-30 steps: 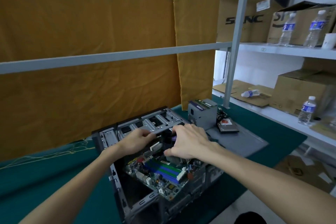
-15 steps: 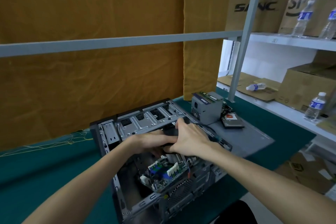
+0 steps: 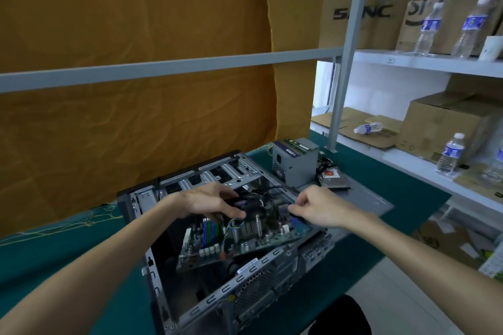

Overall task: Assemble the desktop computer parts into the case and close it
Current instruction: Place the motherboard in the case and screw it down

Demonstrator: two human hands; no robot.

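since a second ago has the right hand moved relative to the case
Yes. The right hand has shifted from over the case's middle, beside the left hand, toward the case's right edge, nearer the power supply.

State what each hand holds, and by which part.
Left hand grips the black fan atop the green motherboard, tilted in the grey metal case. Right hand pinches its right edge.

My one view rides on the head, looking forward and down. The open case [image 3: 217, 239] sits close, lower centre.
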